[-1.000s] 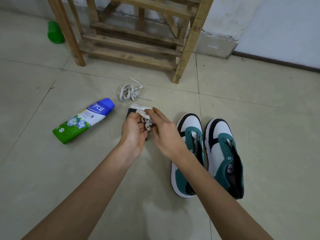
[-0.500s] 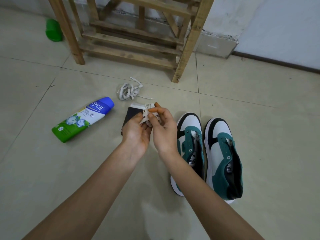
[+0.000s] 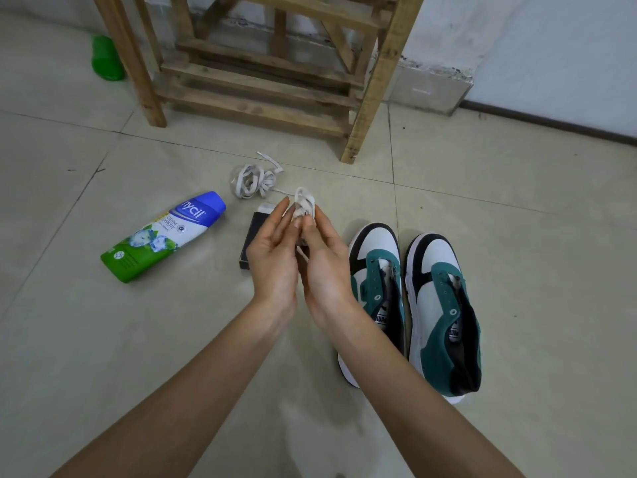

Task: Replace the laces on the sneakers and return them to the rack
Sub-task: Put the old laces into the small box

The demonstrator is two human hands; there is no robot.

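Floor [image 3: 103,339] tiles carry everything in the head view. Along the floor's far edge by the wall stands the wooden rack [image 3: 379,81], with a green object [image 3: 105,58] behind its left leg. Open tile lies to the left, to the right of the shoes and on the near side under the forearms.

The two sneakers [image 3: 434,291] stand side by side right of centre, toes toward the rack, their eyelets unlaced. A coil of loose laces [image 3: 253,181] lies just in front of the rack, a blue-and-green bottle [image 3: 165,236] lies on its side to the left, and a dark packet [image 3: 253,232] lies partly under the hands.

Both hands are together above the floor, palms turned toward each other. The left hand [image 3: 272,250] and right hand [image 3: 324,257] pinch a white lace bundle [image 3: 303,205] between fingertips and thumbs; its loops stick up above them.

Compared with a second ago, the wrists have rolled from backs-up to palms-in and the bundle sits higher, clear of the packet. Sneakers, bottle and loose laces have not shifted.
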